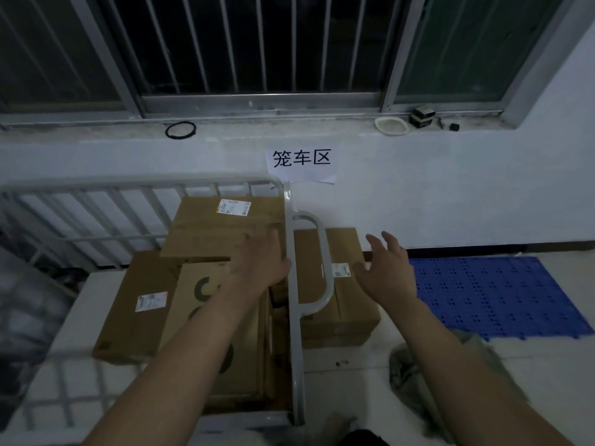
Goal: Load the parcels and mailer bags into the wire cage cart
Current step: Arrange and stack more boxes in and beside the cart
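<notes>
The grey wire cage cart (294,284) stands in front of me and holds several brown cardboard parcels. One labelled parcel (225,217) lies at the back, another labelled parcel (141,304) at the left, and a parcel with dark curved print (196,294) in the middle. My left hand (257,262) reaches over the cart with straight fingers, resting against the stacked parcels by the cart's right side rail. My right hand (386,268) hovers open, fingers spread, above a labelled parcel (347,304) that sits on the floor outside the cart's right side.
A white wall with a paper sign (301,162) rises behind the cart, below a barred window. A blue perforated plastic mat (495,294) lies on the floor at the right. A crumpled grey bag (409,371) lies near my right forearm.
</notes>
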A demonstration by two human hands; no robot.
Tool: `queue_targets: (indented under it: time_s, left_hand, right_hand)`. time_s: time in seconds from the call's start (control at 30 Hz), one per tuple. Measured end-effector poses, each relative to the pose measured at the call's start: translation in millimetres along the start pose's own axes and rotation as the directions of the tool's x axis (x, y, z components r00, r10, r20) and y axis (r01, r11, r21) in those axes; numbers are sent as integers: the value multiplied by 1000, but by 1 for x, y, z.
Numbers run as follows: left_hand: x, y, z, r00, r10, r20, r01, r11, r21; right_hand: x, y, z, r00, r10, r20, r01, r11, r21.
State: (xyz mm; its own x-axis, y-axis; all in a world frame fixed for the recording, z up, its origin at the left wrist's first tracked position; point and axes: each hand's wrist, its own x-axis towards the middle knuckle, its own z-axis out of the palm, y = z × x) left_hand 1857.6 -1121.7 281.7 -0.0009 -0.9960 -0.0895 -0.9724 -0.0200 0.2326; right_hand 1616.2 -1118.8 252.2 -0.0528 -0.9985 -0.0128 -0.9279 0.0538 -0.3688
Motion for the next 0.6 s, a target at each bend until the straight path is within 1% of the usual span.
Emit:
queue_targets:
  time_s: [0.13,0.2,0.27,0.37,0.43,0.53,0.6]
  left_hand:
    - [20,25,14,998,58,-32,-57,998,39]
    - [32,48,24,996,81,-21,-81,997,3]
    - [48,71,35,998,67,16,-66,996,-59]
    - [84,111,58,998,21,58,-11,987,-161]
    - [116,141,77,995,-52,87,70,974,-217]
    - [163,178,109,983,-132,131,160,957,-240]
    - [188,189,135,972,-179,155,218,933,-287]
  right_hand:
    - [17,13,4,1000,-2,11,2,1000,-2]
    - [30,24,6,999,-3,35,3,1000,-4]
    - [49,41,9,998,-16,69,16,1000,1]
    - [84,75,9,995,1,104,-1,1000,4]
    - [108,103,11,993,11,114,-13,1000,16]
    - [142,147,20,984,18,178,-18,1000,-3]
    - [165,177,32,978,-4,210,9,1000,-23]
